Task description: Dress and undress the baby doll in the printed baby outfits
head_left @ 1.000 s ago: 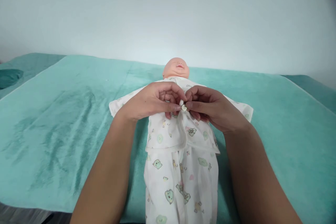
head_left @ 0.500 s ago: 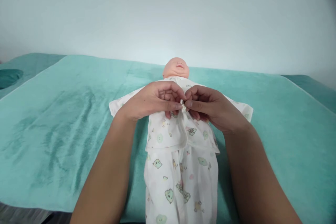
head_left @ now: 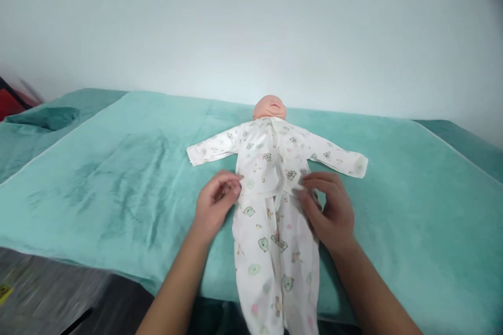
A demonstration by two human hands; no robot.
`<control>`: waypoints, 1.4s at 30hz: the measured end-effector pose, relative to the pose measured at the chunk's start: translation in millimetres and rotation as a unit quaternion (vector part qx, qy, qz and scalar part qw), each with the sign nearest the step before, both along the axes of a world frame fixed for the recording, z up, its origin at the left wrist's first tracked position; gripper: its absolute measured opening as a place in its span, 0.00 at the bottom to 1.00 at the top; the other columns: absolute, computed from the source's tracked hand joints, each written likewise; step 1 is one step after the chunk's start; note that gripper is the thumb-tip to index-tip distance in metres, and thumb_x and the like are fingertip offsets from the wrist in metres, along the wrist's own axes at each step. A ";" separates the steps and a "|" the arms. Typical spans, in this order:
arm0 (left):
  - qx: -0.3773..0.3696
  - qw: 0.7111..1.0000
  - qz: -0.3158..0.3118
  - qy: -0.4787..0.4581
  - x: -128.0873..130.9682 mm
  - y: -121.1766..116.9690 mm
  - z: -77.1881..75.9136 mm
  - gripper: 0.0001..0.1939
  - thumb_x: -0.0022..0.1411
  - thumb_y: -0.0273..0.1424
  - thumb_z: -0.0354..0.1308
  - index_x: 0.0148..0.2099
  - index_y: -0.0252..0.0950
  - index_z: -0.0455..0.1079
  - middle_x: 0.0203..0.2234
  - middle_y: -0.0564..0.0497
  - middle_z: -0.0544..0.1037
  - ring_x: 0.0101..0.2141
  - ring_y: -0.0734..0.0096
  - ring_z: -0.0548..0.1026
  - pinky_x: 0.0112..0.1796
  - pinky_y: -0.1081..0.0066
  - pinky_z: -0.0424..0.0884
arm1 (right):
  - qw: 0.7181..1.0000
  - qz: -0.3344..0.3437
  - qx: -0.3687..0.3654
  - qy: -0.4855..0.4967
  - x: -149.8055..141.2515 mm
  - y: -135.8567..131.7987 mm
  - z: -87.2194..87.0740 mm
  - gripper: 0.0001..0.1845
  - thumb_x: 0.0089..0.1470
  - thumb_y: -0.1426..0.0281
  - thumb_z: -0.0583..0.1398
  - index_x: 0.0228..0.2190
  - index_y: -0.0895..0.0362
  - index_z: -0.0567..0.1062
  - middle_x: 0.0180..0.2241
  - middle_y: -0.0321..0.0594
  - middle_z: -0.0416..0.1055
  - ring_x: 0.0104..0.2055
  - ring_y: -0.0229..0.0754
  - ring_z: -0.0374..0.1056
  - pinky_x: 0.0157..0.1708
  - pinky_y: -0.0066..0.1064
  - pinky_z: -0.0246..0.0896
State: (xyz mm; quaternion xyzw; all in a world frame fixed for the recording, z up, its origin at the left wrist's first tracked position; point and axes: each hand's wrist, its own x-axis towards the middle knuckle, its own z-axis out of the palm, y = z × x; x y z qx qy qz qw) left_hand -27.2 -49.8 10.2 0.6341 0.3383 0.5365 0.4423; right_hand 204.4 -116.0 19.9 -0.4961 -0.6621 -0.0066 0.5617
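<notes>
A baby doll lies on its back, dressed in a white printed baby shirt and matching white trousers. At the shirt's lower left edge, my left hand has its thumb and fingertips pinched on the hem. On the other side, my right hand grips the lower right part of the shirt between thumb and fingers. The shirt front lies closed over the trouser waist, and both sleeves stretch out sideways. The trouser legs run toward me over the near bed edge.
A green sheet covers the bed, wrinkled at the left. A white wall stands behind it. Folded green cloth and a red object are at the far left. Grey floor shows at the lower left.
Both hands have let go of the small tie at the shirt's middle. They have moved apart and down to the hem's two sides. The camera view has shifted, showing more floor.
</notes>
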 end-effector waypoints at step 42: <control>0.015 0.985 0.077 0.154 -0.6 -16.0 -13.9 0.11 0.53 0.23 0.47 0.24 0.37 0.67 0.23 0.53 0.74 0.29 0.69 0.71 0.35 0.69 0.66 | 0.974 0.033 -0.125 -0.188 -10.2 -26.8 36.4 0.07 0.62 0.66 0.58 0.41 0.53 0.74 0.42 0.43 0.73 0.46 0.48 0.68 0.43 0.41 0.65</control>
